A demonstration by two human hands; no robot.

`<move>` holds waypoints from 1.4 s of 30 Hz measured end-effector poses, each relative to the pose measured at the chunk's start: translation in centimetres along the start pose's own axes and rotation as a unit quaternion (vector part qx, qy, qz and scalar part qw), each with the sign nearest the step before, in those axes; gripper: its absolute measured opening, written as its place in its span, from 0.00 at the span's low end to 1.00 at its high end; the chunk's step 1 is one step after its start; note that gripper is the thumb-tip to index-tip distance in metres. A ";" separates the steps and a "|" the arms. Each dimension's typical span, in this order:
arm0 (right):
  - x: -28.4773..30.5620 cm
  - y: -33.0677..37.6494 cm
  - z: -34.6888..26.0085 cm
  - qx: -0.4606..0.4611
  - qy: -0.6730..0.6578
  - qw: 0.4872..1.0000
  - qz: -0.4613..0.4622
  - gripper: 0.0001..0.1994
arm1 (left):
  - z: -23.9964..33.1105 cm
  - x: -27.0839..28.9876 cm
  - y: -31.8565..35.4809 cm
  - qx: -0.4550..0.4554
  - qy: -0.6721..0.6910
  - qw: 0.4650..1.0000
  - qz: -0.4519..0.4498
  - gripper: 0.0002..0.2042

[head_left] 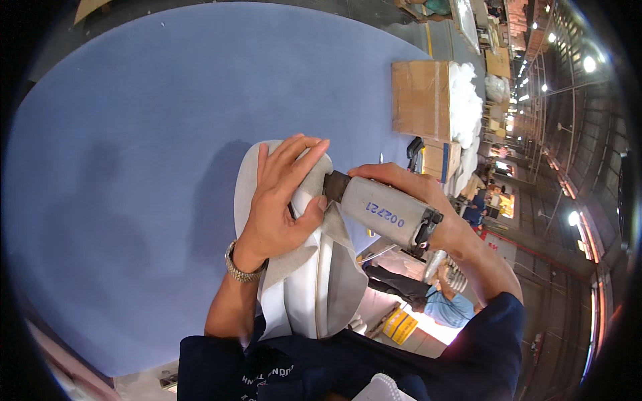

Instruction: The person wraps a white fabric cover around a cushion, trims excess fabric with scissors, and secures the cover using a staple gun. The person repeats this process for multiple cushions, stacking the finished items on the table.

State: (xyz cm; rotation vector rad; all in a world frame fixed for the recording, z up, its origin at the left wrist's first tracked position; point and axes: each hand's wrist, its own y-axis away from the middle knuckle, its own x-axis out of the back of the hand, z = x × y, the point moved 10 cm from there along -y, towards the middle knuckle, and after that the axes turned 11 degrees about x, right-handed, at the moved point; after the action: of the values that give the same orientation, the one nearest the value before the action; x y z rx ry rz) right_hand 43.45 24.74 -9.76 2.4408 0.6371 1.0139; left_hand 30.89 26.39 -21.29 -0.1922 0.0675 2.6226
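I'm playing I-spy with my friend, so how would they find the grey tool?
Start at the big blue surface, then find the left hand spread on grey fabric. Just right of that, the right hand holds the grey tool. Unlike the folded fabric, the tool looks hard and boxy, with a dark nose and blue marks on its side.

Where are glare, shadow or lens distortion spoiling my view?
Head view: ceiling lights flare at upper right, and a patch by the blue-shirted co-worker washes out; in the same view, soft shadows darken the blue table left of the left hand, its edge bows, and the corners go black; the grey tool reads clearly there, the far background less so.
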 end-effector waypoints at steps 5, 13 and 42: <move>0.1 -1.2 -0.2 0.014 0.082 0.996 -0.020 0.39 | -0.3 0.6 -0.3 0.011 0.001 1.000 0.011 0.37; 0.3 -0.7 2.1 0.092 -0.014 0.995 0.027 0.36 | -0.3 -0.5 -0.4 0.017 -0.044 0.999 -0.001 0.39; -10.5 11.6 0.8 0.183 -0.211 0.899 0.337 0.24 | 9.2 4.4 0.8 0.036 -0.126 0.975 0.180 0.25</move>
State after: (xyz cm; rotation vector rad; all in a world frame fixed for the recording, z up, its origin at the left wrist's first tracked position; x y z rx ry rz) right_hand 40.27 9.38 -9.78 3.1788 -0.2196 0.5544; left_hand 25.59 28.59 -12.88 0.1972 0.1179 2.9752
